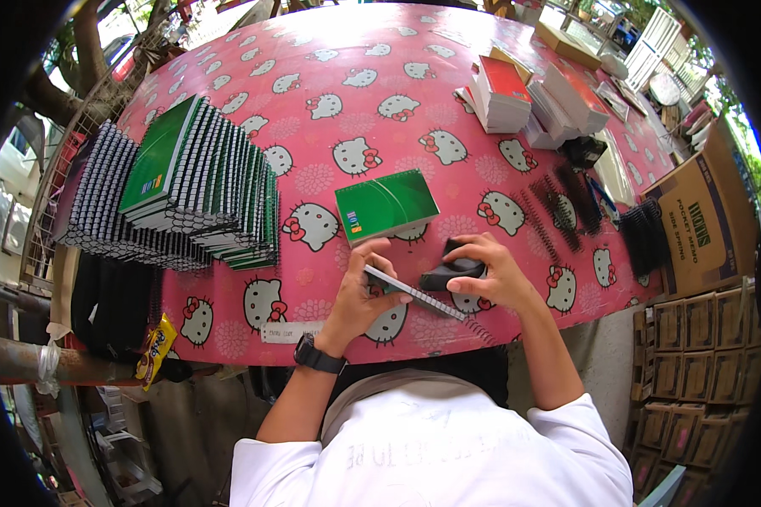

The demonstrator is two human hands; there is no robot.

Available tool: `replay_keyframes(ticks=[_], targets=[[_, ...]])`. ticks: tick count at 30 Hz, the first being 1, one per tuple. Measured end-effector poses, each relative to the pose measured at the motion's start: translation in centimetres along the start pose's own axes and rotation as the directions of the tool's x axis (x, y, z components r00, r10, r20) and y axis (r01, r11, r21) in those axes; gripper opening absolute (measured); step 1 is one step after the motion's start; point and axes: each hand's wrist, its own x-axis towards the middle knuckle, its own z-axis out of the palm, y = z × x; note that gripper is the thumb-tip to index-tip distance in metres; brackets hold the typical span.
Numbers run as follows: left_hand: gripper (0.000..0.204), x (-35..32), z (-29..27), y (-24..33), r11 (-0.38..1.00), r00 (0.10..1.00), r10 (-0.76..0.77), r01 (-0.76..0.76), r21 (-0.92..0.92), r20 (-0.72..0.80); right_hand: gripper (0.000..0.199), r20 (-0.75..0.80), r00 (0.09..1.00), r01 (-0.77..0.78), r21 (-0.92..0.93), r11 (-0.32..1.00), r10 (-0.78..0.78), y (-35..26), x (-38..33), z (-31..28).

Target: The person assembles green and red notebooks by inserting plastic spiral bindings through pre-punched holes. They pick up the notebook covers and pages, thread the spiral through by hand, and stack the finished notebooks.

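My left hand [366, 291], with a black watch on its wrist, grips a small notebook [410, 291] by one end, thumb on top. Its edge with the row of holes faces up, and a black spiral coil [482, 331] sticks out past the end nearer my body. My right hand [488, 269] is curled round a black rounded object [455, 272] on the table; its exact kind is not clear. Just beyond both hands lies a thick green-covered pad [387, 203], flat on the pink patterned tablecloth [313, 152].
Tall stacks of spiral-bound green notebooks [199, 182] stand at the left. Loose black coils [558, 203], pliers [602, 198] and a coil bundle [644, 241] lie right. Red-covered paper stacks [505, 95] sit far right, near a cardboard box [708, 211]. A yellow snack packet [156, 351] hangs at the left edge.
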Motion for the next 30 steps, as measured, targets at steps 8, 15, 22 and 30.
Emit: replay_keyframes(ticks=[8,15,22,30], targets=[[0.036,0.2,-0.3,-0.9,0.999,0.994,-0.023,0.028,-0.042,0.106,0.057,0.087,0.996,0.001,0.198,0.98,-0.019,-0.2,0.3,0.0],[0.035,0.6,-0.8,-0.7,0.998,0.987,-0.057,0.059,-0.014,0.151,0.059,0.121,0.986,0.053,0.424,0.904,-0.114,-1.4,0.4,0.8],[0.034,0.8,0.0,0.9,0.991,0.984,-0.129,0.125,0.04,0.126,0.065,-0.158,0.973,0.111,-0.306,0.946,-0.165,0.7,0.6,-0.3],[0.028,1.8,2.8,6.3,0.939,0.993,0.106,-0.115,0.325,0.046,0.035,-0.237,0.928,0.307,0.052,0.95,-0.287,-7.1,-1.5,1.7]])
